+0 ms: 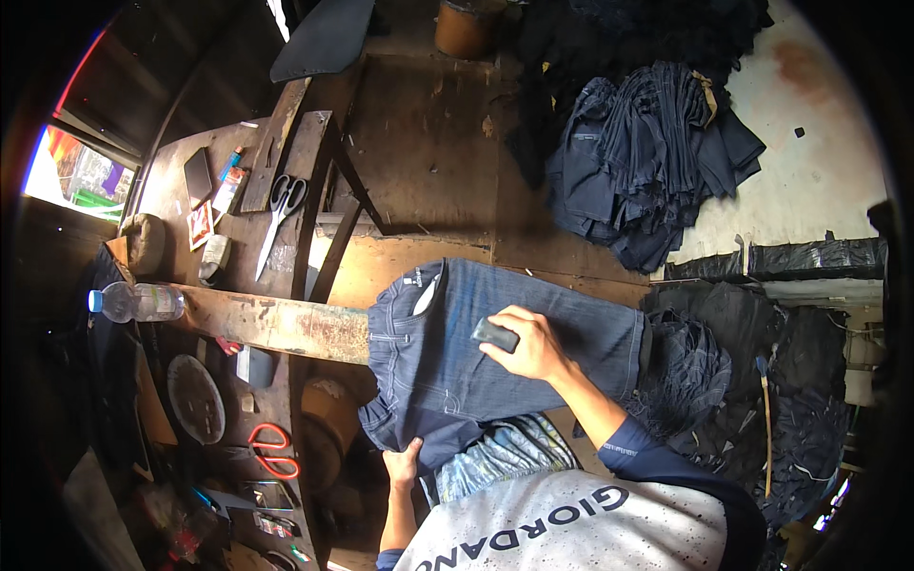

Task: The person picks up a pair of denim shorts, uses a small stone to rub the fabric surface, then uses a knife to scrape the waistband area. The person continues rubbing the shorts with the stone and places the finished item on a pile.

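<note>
Pressing a small dark block (496,334) onto the dark blue jeans (495,328), the right hand (535,344) grips it tightly; the jeans lie over a wooden plank (276,324); the left hand (404,463) pinches their near edge.

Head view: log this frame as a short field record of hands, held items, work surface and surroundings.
Setting: cluttered workshop seen from above
Work piece: dark blue jeans pulled over a wooden plank
Right hand: presses a small dark block onto the jeans leg
Left hand: grips the lower edge of the jeans
Bench items: silver scissors, red-handled scissors, plastic water bottle
Background: pile of dark garments on the floor
</note>
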The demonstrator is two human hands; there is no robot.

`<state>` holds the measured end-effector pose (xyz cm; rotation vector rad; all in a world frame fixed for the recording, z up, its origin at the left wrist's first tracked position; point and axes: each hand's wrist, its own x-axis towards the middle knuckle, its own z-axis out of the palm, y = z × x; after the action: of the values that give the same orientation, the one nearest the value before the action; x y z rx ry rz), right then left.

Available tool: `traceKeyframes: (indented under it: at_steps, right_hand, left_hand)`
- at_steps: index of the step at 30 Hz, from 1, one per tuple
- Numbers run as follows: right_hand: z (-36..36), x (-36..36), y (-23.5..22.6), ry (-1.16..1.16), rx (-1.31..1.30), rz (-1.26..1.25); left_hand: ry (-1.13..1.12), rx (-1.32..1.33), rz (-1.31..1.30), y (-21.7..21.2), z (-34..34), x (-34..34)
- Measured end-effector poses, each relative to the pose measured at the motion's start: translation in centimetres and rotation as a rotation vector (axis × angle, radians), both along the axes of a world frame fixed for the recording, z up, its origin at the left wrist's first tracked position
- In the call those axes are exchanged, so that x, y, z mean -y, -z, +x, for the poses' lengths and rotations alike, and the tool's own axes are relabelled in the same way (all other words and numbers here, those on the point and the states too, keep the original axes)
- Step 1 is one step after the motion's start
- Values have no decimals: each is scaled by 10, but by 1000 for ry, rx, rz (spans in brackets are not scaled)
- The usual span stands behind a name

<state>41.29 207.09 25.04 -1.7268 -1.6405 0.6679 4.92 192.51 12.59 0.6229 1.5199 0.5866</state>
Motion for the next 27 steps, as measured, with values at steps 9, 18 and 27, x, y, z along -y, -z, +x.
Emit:
traceKeyframes:
  at_steps: [9,18,27]
  right_hand:
    - [-6,-10,-19,146,108,102]
    - [15,-14,-9,220,177,114]
    - [7,-8,-33,59,38,186]
  left_hand:
    - [-52,-21,99,-11,4,-1]
    - [21,-111,-26,-8,3,-4]
    - [6,45,140,-2,1,-4]
